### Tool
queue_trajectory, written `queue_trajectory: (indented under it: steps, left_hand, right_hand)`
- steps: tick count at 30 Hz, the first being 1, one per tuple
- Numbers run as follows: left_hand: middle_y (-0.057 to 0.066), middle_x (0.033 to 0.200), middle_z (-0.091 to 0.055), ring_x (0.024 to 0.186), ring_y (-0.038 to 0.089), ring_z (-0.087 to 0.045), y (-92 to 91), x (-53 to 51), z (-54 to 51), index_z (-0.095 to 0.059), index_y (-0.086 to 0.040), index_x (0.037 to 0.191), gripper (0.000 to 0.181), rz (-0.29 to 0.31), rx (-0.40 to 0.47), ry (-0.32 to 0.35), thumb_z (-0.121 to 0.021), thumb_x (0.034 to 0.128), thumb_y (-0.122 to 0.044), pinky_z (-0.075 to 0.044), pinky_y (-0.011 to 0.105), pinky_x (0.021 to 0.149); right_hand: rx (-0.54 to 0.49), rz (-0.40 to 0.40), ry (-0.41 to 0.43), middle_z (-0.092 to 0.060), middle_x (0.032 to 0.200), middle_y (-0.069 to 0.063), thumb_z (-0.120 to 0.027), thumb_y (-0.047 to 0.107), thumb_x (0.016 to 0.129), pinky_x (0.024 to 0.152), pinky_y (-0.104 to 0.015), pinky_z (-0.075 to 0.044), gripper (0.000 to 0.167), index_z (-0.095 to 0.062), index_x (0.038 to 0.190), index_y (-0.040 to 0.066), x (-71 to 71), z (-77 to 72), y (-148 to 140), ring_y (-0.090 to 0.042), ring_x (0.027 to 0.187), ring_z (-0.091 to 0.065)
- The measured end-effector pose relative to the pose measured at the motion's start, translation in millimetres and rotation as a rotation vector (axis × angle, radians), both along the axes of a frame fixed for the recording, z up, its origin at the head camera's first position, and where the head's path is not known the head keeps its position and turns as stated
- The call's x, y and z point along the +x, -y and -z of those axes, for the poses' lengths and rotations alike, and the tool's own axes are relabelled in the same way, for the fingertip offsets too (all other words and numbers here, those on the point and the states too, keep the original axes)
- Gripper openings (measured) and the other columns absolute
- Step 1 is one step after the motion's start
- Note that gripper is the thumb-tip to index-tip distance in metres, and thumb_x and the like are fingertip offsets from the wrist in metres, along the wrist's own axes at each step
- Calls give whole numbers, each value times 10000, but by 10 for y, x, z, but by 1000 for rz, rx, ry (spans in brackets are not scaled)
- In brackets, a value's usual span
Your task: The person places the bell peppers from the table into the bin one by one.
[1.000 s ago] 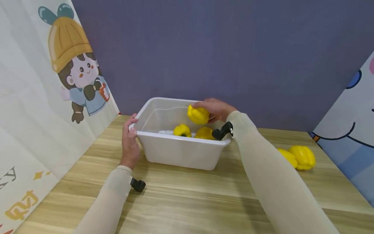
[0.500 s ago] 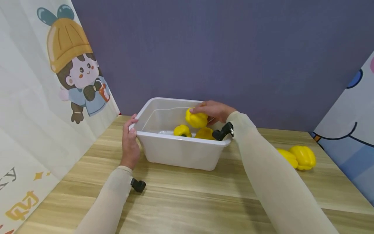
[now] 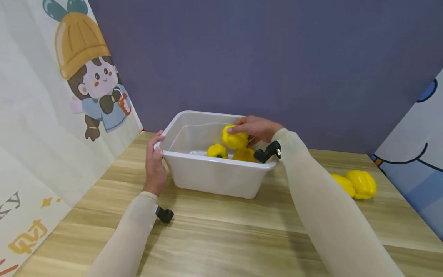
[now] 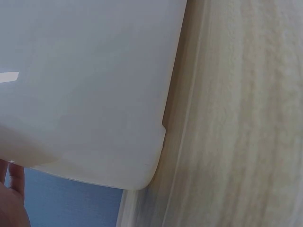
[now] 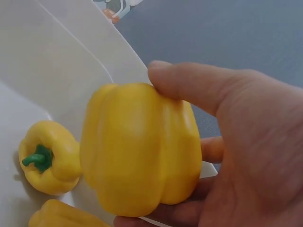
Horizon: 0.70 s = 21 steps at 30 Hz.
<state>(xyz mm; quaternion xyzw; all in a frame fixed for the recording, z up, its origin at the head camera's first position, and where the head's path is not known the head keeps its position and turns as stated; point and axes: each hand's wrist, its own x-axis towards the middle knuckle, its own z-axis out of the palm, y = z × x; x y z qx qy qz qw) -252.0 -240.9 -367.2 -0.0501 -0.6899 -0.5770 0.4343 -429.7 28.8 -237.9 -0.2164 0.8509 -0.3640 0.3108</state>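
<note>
Behind both hands a grey-blue wall [image 3: 263, 57] is seen, and beneath them a wood-grained desk [image 3: 214, 238] is spread. On the desk, between the hands, a white bin [image 3: 214, 175] is stood upright. Its near-left rim is gripped by the left hand [image 3: 154, 165], with fingers laid over the edge and the thumb set by the corner. Over the opposite end, the right hand [image 3: 260, 129] is reached in, its thumb and fingers clamped on a yellow pepper [image 3: 233, 139].

The held pepper is carried just left of the right palm, inside the bin's mouth and above its floor; the right hand is plainly the nearer one. In the right wrist view, its lobes are lined up from the thumb toward the lower fingers. Below the right hand and toward the left, a pepper with a green stem [image 5: 35, 160] is rested in the bin [image 3: 217, 150]; nearer the right wrist, another yellow pepper [image 3: 245, 154] is partly covered by the front rim. Well to the right of that hand, two peppers [image 3: 361, 184] are placed together on the desk, one partly hidden by the right sleeve [image 3: 322, 196].

No stem is shown on the held pepper, and whether the lower peppers are touched by it cannot be told. In the left wrist view, the left hand is mostly cut off.
</note>
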Motion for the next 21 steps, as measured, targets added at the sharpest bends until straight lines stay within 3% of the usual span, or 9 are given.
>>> queue_trajectory:
  steps: [9, 21]
  left_hand:
    - [61, 1536, -425, 1440, 229, -320, 17, 40, -12, -470, 37, 1318, 459, 21, 14, -9, -328, 1004, -266, -260, 361, 1128]
    - [50, 1538, -425, 1442, 217, -321, 45, 106, -32, -464, 41, 1314, 465, 25, 7, -9, -333, 1011, -286, -280, 331, 1109]
  right_hand:
    - [30, -82, -6, -550, 1326, -67, -724, 528, 857, 925, -449, -525, 656, -532, 1371, 169, 111, -5, 1, -310, 1167, -570]
    - [69, -169, -9, -530, 1357, -53, -761, 532, 815, 889, -448, -545, 722, -528, 1406, 191, 208, 6, 27, -290, 1186, -536]
